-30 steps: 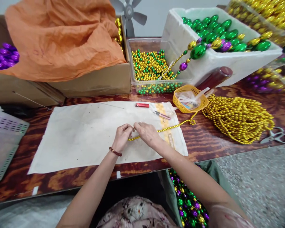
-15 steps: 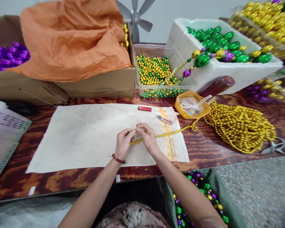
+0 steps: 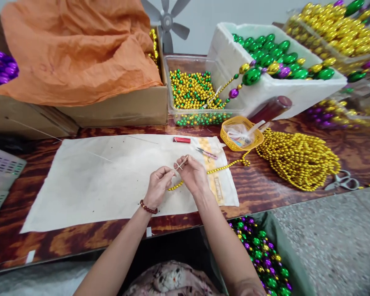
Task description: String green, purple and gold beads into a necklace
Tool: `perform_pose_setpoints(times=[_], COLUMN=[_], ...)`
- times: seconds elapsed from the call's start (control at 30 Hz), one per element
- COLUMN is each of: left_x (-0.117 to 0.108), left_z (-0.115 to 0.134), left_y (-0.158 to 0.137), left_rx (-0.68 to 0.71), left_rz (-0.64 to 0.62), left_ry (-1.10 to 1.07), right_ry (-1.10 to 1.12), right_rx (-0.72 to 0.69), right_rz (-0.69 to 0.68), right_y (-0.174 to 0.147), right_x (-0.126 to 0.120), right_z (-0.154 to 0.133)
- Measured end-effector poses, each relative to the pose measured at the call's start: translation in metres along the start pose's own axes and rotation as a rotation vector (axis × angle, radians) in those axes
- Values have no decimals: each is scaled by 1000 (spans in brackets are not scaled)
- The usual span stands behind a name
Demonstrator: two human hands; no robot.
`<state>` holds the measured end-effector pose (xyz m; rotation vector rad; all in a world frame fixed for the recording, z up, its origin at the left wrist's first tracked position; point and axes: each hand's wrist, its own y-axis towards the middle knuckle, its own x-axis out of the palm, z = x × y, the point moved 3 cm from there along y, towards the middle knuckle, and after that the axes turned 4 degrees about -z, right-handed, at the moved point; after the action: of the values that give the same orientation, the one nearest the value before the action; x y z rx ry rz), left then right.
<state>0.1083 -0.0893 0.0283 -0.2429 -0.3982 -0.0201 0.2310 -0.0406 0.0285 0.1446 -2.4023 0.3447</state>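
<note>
Head view: over the white cloth (image 3: 89, 181) near the table's (image 3: 265, 193) front edge, the left hand (image 3: 158, 186) and right hand (image 3: 193, 174) meet, each pinching the end of a gold bead strand (image 3: 225, 166) and a pale thread (image 3: 181, 163) between fingertips. The strand trails toward the right edge, to the gold bead pile (image 3: 296, 158) beside the yellow basket (image 3: 241, 132). The step appears to be tying off the strand's end; the next move calls for steady tension and a fine grip.
</note>
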Motion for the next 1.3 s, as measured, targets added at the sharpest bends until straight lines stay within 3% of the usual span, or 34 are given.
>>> perform_pose_setpoints(times=[0.1, 0.23, 0.33, 0.47, 0.53, 0.6, 0.73, 0.87, 0.93, 1.13, 1.3], left_x=[-2, -8, -4, -5, -11, -15, -17, -15, -14, -15, -27], left_z=[3, 3, -1, -10, -12, -11, -7, -4, -5, -12, -8], left_y=[-1, -1, -3, -8, -11, -13, -12, -10, -11, -21, -28], left_rx=[-4, 9, 15, -30, -46, -42, -29, -11, 0, -1, -8], left_rz=[8, 69, 57, 61, 95, 120, 125, 113, 94, 30, 12], left_ry=[10, 81, 133, 116, 95, 95, 133, 156, 182, 247, 187], right_ry=[-33, -169, -63, 185, 188, 60, -469, -869, -972, -1156, -1295], right_rx=[63, 229, 271, 49, -42, -57, -133, -46, -36, -242, -269], right_rz=[-51, -232, -323, -179, -122, -98, -73, -337, -384, -87, -78], right_y=[-1, -16, -28, -28, -24, -19, -20, -29, -33, -22, -12], right_x=[-5, -13, -13, -19, -25, -29, -30, -19, -15, -24, -36], right_z=[-6, -15, -19, -30, -33, -34, -33, -19, -13, -12, -24])
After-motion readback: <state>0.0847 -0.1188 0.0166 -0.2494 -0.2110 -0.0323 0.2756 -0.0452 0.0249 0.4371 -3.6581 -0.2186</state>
